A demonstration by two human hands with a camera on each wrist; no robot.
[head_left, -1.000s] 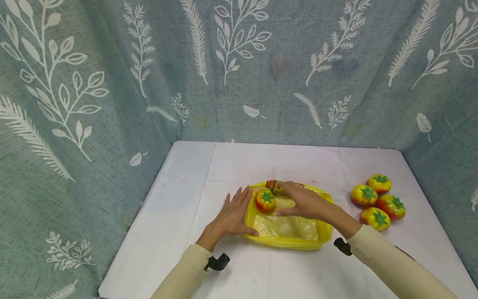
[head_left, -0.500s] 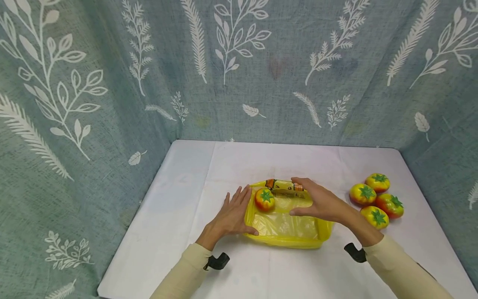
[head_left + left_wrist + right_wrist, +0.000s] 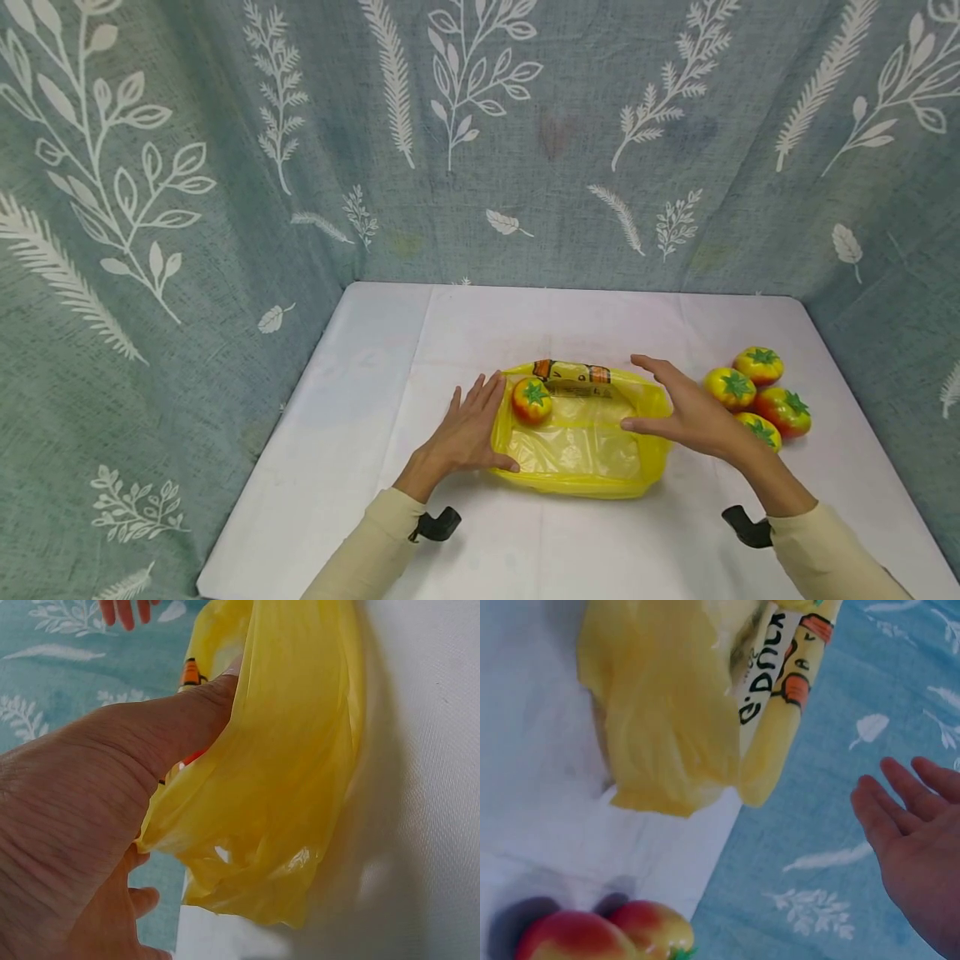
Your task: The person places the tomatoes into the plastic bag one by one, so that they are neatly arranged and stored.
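A yellow plastic bag [image 3: 577, 450] stands spread open on the table, with printed orange patches on its far rim. One red-and-yellow toy tomato [image 3: 531, 402] with a green star-shaped top lies inside, at the left end. My left hand [image 3: 465, 429] rests along the bag's left side, fingers straight and spread. In the left wrist view its thumb [image 3: 187, 716] reaches over the rim, its tip partly behind the film. My right hand [image 3: 686, 408] hovers by the bag's right end, fingers and thumb apart, nothing held. Just beyond it lies a group of several more tomatoes [image 3: 783, 412].
A white table [image 3: 360, 467] bears everything, its back edge meeting a blue-green leaf-patterned curtain [image 3: 540, 225]. The curtain also runs down both sides. Black camera mounts [image 3: 438, 527] sit at both wrists.
My right hand has moved right, from over the bag's middle to its right end near the tomato group. The left hand, bag and tomatoes have stayed in place.
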